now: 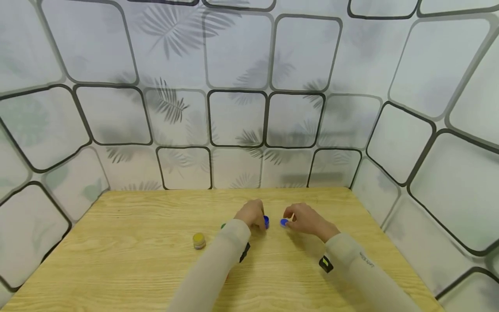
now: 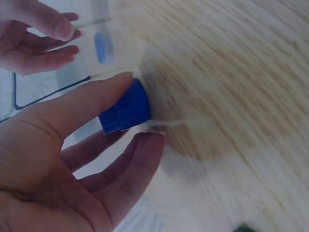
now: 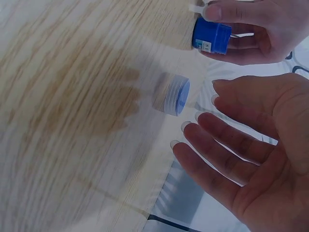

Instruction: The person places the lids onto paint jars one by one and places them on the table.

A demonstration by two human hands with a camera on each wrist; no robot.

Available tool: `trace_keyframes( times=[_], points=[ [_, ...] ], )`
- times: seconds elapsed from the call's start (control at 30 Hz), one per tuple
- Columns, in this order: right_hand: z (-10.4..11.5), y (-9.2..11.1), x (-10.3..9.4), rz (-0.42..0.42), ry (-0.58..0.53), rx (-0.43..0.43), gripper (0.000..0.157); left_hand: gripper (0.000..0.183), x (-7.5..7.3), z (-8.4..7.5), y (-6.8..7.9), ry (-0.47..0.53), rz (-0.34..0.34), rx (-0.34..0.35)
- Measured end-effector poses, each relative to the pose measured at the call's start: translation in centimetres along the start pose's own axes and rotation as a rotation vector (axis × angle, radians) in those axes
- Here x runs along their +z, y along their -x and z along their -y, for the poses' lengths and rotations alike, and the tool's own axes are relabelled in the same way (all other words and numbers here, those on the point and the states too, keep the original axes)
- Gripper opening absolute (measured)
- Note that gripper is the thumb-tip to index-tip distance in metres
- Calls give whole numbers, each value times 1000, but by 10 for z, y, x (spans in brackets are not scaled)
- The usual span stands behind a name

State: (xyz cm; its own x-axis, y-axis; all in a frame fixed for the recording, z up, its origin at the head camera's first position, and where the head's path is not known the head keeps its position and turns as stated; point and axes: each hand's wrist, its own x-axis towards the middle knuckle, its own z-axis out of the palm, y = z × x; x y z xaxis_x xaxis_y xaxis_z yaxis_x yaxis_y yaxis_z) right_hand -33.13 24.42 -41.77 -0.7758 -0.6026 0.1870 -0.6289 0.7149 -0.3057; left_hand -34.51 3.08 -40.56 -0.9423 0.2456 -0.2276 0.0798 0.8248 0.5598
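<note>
My left hand (image 1: pixel 252 213) holds a small blue paint jar (image 3: pixel 211 36) on the wooden table, with the thumb on one side and the fingers curled around the other. A label shows on the jar's side in the right wrist view. To the right of it lies a small clear round lid (image 3: pixel 176 95) with a blue face, resting on the tabletop. Close beside that lid is my right hand (image 1: pixel 306 218), its fingers spread and loosely bent. In the right wrist view a gap separates those fingertips from the lid.
A yellow-topped jar (image 1: pixel 199 241) stands on the wooden table (image 1: pixel 136 260), left of the left forearm. Something green (image 1: pixel 223 225) shows partly behind the left sleeve, and a bit of red (image 1: pixel 228 276) lower down. Patterned panels (image 1: pixel 238 117) enclose the table's back and sides.
</note>
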Motion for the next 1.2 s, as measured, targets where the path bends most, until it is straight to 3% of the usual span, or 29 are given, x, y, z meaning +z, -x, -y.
trace_keyframes(
  times=[0.27, 0.47, 0.67, 0.93, 1.2],
  points=[
    [-4, -2, 4, -6, -3, -6, 13, 38, -1, 2, -1, -45, -23, 49],
    [-5, -3, 6, 1, -1, 3, 12, 27, -16, 1, 5, -40, 6, 90],
    [-4, -3, 6, 24, 8, 15, 15, 29, -33, 11, 14, -14, 26, 122],
    [-3, -8, 7, 54, -8, 59, 22, 27, -56, 29, 32, -24, -14, 188],
    [-3, -12, 14, 67, 23, -1, 21, 28, -67, 41, 51, -33, -71, 267]
  ],
)
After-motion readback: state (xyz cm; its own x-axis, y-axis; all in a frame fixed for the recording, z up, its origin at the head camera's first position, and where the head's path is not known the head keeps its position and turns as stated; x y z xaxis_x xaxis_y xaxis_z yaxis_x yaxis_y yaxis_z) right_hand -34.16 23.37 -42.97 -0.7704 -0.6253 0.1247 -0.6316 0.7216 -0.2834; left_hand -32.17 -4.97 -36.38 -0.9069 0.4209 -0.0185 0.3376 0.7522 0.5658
